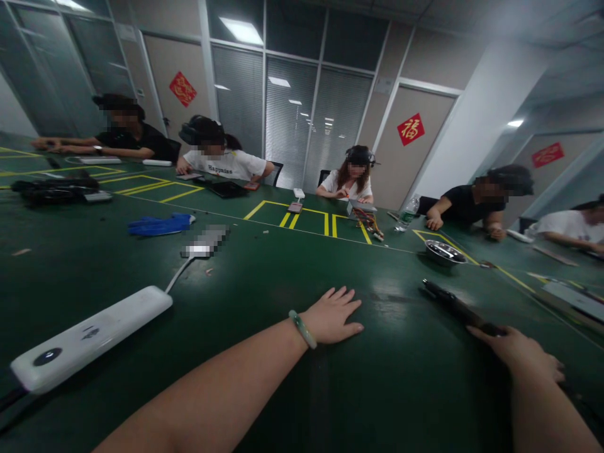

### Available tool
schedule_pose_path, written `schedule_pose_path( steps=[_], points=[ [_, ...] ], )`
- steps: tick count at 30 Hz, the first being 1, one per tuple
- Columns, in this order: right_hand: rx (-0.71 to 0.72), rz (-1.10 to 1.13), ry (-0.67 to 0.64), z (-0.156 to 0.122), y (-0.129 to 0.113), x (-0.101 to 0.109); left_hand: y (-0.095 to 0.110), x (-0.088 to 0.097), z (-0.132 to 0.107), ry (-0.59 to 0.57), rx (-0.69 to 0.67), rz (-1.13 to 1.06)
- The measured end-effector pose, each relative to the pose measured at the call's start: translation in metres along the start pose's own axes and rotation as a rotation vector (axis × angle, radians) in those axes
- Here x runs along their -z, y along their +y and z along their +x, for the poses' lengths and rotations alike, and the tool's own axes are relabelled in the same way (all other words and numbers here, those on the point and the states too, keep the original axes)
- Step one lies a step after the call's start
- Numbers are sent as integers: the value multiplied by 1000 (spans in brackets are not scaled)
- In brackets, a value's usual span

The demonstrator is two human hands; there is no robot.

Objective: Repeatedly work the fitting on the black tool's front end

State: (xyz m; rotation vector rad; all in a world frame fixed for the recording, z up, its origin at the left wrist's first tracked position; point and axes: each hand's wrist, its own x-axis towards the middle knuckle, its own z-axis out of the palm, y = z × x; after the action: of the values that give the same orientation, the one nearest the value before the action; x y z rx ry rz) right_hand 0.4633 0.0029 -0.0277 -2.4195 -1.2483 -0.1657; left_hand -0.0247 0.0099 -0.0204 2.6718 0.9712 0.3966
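My left hand point(334, 316) lies flat on the green table, palm down with the fingers spread, and holds nothing. A pale green bangle point(302, 329) circles its wrist. At the right, my right hand point(526, 355) is closed around the rear end of a long black tool point(455, 306). The tool's narrow front end points away from me and to the left, low over the table; its exact kind cannot be made out. My right fingers are partly hidden behind the back of the hand.
A white power bank-like device point(94, 336) with a cable lies at the left. Beyond are a blue glove point(160, 225), a black cable bundle point(56, 189), a metal bowl point(443, 251), a plastic bottle point(408, 214) and a metal box with wires point(361, 209). Several people sit across the table.
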Motion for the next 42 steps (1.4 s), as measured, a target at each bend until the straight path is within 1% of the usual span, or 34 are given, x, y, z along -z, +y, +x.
schedule_pose_path(
  steps=[1,2,3,4,7,9,12,15,17,20,22,23,25,27,30,33,35,38,42],
  points=[
    [-138,-1,-35,-1,-2,0,0,0,0,-4,1,-1],
    [-229,3,-63,-3,-6,1,0,0,0,-7,3,-3],
    [-261,8,-72,-6,-10,3,0,1,0,-8,5,-8],
    [-233,11,-58,-9,-15,5,1,1,0,-8,9,-14],
    [-104,-24,-10,-22,-32,13,4,4,0,19,34,-24],
    [7,-56,-12,-33,-53,16,9,8,1,81,41,1],
    [205,-69,5,-58,-102,14,20,15,4,221,25,78],
    [414,7,42,-92,-164,7,30,22,5,327,-4,135],
    [547,75,34,-118,-204,1,34,24,5,373,-15,159],
    [682,170,-54,-156,-253,-12,33,24,5,408,7,185],
    [743,240,-125,-175,-275,-22,29,23,5,417,38,195],
    [769,273,-153,-181,-282,-26,27,22,6,422,53,196],
    [817,336,-194,-186,-288,-30,22,20,6,440,79,189],
    [858,394,-212,-179,-282,-24,16,18,7,460,98,175],
    [884,392,-262,-158,-254,1,9,14,8,466,111,164],
    [804,226,-395,-141,-218,28,2,11,9,438,112,165],
    [752,110,-489,-138,-200,38,0,11,9,393,116,167],
    [690,7,-553,-141,-190,40,-1,13,9,318,134,178],
    [619,-17,-533,-147,-196,32,2,19,9,252,140,202]
  ],
)
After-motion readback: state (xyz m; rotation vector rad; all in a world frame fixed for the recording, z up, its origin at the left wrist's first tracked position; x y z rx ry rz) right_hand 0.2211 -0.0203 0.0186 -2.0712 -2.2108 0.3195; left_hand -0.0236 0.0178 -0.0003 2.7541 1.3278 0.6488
